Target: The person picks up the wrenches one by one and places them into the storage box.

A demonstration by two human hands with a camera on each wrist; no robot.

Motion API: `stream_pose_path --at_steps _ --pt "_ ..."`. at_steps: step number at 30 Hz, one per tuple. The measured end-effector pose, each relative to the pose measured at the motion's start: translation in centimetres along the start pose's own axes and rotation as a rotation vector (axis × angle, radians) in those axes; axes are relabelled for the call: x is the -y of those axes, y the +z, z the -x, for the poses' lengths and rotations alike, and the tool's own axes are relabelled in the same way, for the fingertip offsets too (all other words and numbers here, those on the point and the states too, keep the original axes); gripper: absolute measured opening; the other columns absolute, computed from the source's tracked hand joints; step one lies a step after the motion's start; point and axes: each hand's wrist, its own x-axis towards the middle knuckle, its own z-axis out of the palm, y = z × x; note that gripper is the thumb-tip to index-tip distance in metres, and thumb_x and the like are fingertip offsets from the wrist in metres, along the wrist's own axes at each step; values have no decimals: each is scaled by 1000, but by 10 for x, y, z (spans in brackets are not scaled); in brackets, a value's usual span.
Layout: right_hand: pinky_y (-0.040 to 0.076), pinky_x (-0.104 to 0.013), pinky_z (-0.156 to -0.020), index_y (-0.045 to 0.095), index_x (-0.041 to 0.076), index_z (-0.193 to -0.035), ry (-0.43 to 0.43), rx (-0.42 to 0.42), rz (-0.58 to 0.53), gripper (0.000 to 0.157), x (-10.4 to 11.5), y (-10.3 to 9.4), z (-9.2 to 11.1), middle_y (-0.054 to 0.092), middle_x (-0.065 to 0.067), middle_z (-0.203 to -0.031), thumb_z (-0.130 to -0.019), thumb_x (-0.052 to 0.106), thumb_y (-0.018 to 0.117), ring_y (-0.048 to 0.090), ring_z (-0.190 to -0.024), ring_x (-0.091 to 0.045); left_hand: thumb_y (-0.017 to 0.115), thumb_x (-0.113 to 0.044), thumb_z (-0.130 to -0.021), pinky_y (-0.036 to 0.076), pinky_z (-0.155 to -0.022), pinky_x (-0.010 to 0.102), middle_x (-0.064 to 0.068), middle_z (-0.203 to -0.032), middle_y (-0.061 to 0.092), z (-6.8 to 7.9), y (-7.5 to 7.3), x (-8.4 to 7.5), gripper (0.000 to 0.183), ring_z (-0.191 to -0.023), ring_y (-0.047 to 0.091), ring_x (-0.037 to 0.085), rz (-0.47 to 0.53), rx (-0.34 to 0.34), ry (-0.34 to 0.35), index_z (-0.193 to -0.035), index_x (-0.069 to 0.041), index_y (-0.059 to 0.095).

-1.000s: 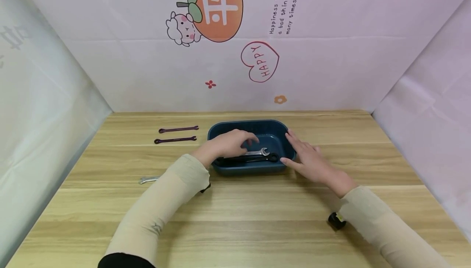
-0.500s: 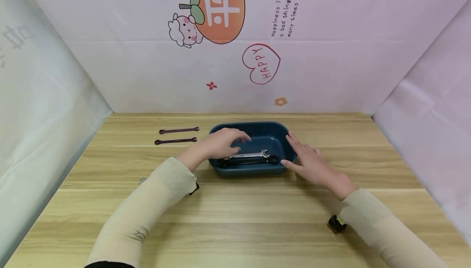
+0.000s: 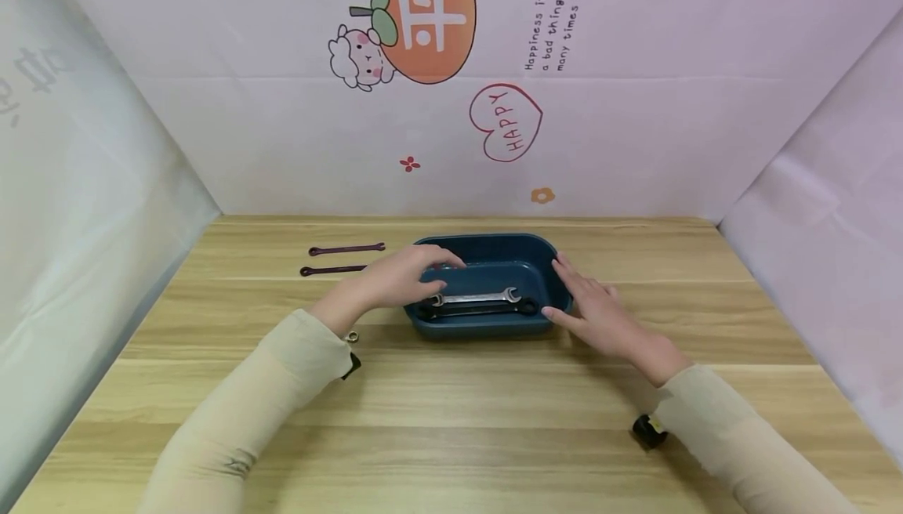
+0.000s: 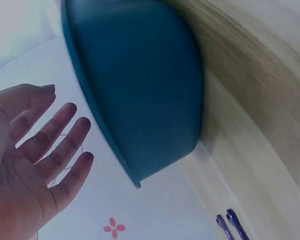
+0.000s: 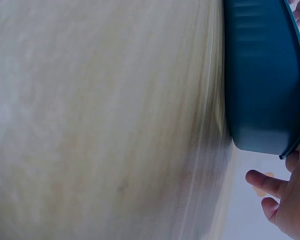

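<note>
One metal ring end (image 3: 353, 336) showed beside the beige left sleeve (image 3: 310, 353), otherwise hidden. In an oblong dark-blue plastic bin (image 3: 487, 331), a silver metal wrench (image 3: 480, 298) and black wrench (image 3: 483, 309) lay left to right. The empty left hand (image 3: 402, 275) hung, loosely spread, above one end; the straight-fingered right hand (image 3: 600, 316) touched the other. White printed sheeting (image 3: 635, 106) backed the wood-grain desk (image 3: 480, 420).

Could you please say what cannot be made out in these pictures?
Head view: the rest of the silver ring-ended tool, hidden by the left sleeve.
Head view: the right end of the lower purple wrench, hidden by the left grip.
Both wrist views: the inside of the blue basin, hidden by its wall.
Head view: the English lettering, cut off by the top edge.
</note>
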Motion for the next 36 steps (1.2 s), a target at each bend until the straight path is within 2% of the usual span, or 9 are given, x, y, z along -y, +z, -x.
stream_pose_path --at_steps 9,11,13,15,17,19,21,28,36 --pt "16 -71 -107 11 4 -164 -2 0 -10 85 1 0 0 4 -15 -171 -105 49 53 26 -146 -50 65 -13 -102 50 -100 45 12 -140 61 16 -10 2 41 -124 59 30 25 -16 -22 -142 -10 60" --pt "15 -72 -107 11 4 -164 0 3 -15 86 1 0 0 3 -14 -171 -105 49 53 25 -146 -51 64 -13 -102 53 -93 43 13 -137 62 21 -12 4 40 -105 65 28 31 -17 -35 -142 -10 60" --pt "15 -71 -107 10 4 -164 0 5 -20 86 0 0 0 2 -14 -171 -105 49 53 25 -146 -51 64 -14 -102 53 -85 41 13 -134 64 26 -14 6 40 -80 64 26 39 -21 -53 -142 -10 61" --pt "15 -71 -107 10 4 -164 -2 4 -22 85 0 -1 0 2 -13 -171 -105 48 53 26 -146 -50 64 -15 -102 52 -81 40 13 -133 64 31 -16 8 40 -73 60 24 40 -30 -70 -141 -10 61" --pt "16 -70 -107 11 4 -164 -4 2 -22 85 0 -1 0 3 -14 -171 -105 48 53 28 -145 -49 65 -15 -102 53 -84 41 12 -133 65 36 -18 10 39 -80 64 25 41 -40 -82 -141 -10 62" --pt "16 -70 -107 11 4 -164 -5 3 -21 85 0 -1 0 3 -14 -171 -105 48 53 29 -144 -49 65 -14 -102 53 -91 43 12 -132 65 42 -19 12 39 -101 66 27 35 -44 -87 -140 -9 62" --pt "16 -70 -107 10 4 -164 -3 8 -21 86 0 -1 0 3 -14 -171 -105 48 53 28 -145 -49 65 -13 -102 52 -96 46 12 -133 65 46 -19 14 39 -118 61 29 27 -44 -94 -140 -8 62" --pt "14 -72 -108 10 6 -165 -1 13 -25 85 0 -2 0 1 -12 -171 -105 51 52 21 -147 -52 64 -12 -101 50 -100 50 9 -137 63 63 -21 21 37 -122 60 28 -12 -51 -98 -137 -5 63" --pt "15 -70 -108 11 6 -165 -2 11 -21 85 -2 -1 0 3 -13 -171 -105 51 52 25 -146 -51 64 -8 -100 50 -99 51 8 -137 64 83 -17 28 38 -119 61 29 6 -34 -136 -138 -6 64"
